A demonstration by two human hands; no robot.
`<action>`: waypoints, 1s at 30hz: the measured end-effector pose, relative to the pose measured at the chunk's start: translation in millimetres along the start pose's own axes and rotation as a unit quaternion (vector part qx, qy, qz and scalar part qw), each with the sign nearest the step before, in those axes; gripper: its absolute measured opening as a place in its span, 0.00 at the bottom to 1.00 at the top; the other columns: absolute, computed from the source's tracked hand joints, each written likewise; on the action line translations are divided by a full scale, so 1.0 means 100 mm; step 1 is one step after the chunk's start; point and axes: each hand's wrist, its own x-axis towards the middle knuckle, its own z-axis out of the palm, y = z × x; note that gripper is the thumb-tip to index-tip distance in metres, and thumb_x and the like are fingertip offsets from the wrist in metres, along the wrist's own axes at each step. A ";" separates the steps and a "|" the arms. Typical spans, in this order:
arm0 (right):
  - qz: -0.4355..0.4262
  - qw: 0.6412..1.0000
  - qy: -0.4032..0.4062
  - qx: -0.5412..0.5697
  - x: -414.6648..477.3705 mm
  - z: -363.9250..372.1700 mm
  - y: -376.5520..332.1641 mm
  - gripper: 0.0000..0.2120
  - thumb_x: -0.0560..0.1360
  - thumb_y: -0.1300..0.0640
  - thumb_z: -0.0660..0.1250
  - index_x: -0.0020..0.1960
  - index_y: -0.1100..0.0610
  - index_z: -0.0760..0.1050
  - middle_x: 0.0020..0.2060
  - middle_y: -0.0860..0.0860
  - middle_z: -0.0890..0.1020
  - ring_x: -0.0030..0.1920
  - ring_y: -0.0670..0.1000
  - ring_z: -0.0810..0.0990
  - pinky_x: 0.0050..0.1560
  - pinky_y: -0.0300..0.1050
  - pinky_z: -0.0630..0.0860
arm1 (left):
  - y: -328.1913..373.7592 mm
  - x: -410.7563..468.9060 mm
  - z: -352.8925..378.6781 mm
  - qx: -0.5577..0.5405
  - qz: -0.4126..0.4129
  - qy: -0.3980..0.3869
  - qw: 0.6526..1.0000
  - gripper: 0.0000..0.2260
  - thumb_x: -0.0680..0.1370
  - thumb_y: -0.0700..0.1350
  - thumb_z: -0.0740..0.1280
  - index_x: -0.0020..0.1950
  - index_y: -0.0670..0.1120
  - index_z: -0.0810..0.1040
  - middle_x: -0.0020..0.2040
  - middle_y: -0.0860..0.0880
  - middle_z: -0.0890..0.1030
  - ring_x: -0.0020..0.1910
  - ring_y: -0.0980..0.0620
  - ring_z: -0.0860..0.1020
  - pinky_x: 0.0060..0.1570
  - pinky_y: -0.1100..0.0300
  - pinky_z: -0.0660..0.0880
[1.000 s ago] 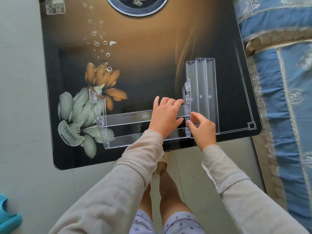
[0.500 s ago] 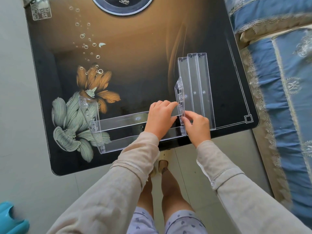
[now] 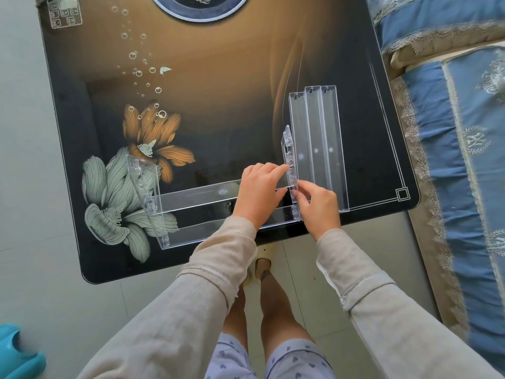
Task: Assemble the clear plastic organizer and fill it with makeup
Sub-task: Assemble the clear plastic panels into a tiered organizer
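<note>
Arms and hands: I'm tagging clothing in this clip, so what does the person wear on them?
Long, loose beige sleeves cover both arms; the left sleeve and right sleeve each show a stitched cuff seam. The left hand and right hand are bare: no gloves or rings visible.

End of clear shelf strip (image 3: pixel 196 196) hidden under left hand (image 3: pixel 259 191), side panel (image 3: pixel 289 157) slots partly covered by right hand (image 3: pixel 318 206), round inlay (image 3: pixel 199 9) beyond both hands cut by top edge

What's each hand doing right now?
Left hand: grips the shelf, fingers curled over it.
Right hand: pinches the side panel.
</note>
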 end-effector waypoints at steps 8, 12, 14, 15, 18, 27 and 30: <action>-0.015 1.000 -0.010 0.001 0.00 -0.04 0.01 0.15 0.78 0.56 0.62 0.62 0.59 0.76 0.54 0.57 0.83 0.54 0.55 0.81 0.58 0.50 0.77 | -0.01 0.00 0.04 0.010 -0.023 -0.002 1.000 0.19 0.75 0.46 0.67 0.66 0.47 0.73 0.62 0.47 0.79 0.62 0.47 0.74 0.69 0.54 0.61; 0.001 1.000 0.028 0.008 0.05 -0.02 -0.06 0.15 0.78 0.52 0.61 0.56 0.59 0.80 0.47 0.56 0.85 0.45 0.51 0.80 0.51 0.45 0.78 | -0.01 0.00 0.05 -0.005 -0.028 0.001 1.000 0.19 0.75 0.45 0.68 0.65 0.47 0.74 0.62 0.47 0.79 0.62 0.47 0.74 0.69 0.53 0.60; 0.011 0.999 0.043 -0.016 0.10 0.00 -0.10 0.14 0.77 0.51 0.63 0.54 0.59 0.81 0.46 0.56 0.85 0.45 0.53 0.82 0.47 0.41 0.77 | -0.03 0.00 0.06 -0.012 -0.028 0.001 1.000 0.19 0.75 0.45 0.68 0.65 0.47 0.74 0.62 0.47 0.79 0.62 0.47 0.74 0.69 0.54 0.59; 0.018 0.998 0.049 -0.032 0.12 0.00 -0.13 0.14 0.77 0.52 0.63 0.53 0.59 0.81 0.45 0.56 0.86 0.44 0.53 0.82 0.45 0.40 0.75 | -0.03 0.00 0.06 -0.012 -0.027 0.000 1.000 0.19 0.74 0.45 0.68 0.65 0.47 0.74 0.61 0.47 0.79 0.62 0.47 0.74 0.69 0.53 0.59; 0.040 0.996 0.053 -0.057 0.16 0.01 -0.18 0.13 0.77 0.52 0.63 0.52 0.59 0.82 0.45 0.56 0.85 0.44 0.53 0.82 0.46 0.42 0.77 | -0.03 0.01 0.06 -0.007 -0.024 0.004 1.000 0.18 0.74 0.45 0.68 0.64 0.46 0.75 0.61 0.47 0.80 0.61 0.46 0.74 0.69 0.53 0.59; 0.068 0.986 0.145 0.045 0.32 -0.31 0.06 0.12 0.77 0.57 0.60 0.47 0.62 0.79 0.42 0.58 0.82 0.44 0.58 0.79 0.43 0.43 0.71 | 0.00 -0.20 -0.08 0.061 -0.009 0.024 0.998 0.27 0.74 0.52 0.67 0.71 0.47 0.67 0.68 0.47 0.74 0.70 0.45 0.68 0.72 0.47 0.58; 0.115 0.980 0.160 0.023 0.58 -0.41 0.14 0.12 0.76 0.62 0.60 0.57 0.63 0.76 0.54 0.61 0.79 0.56 0.60 0.76 0.57 0.47 0.70 | -0.13 -0.50 -0.22 0.055 -0.031 0.146 0.987 0.16 0.72 0.46 0.70 0.59 0.44 0.79 0.56 0.45 0.82 0.57 0.43 0.79 0.58 0.49 0.74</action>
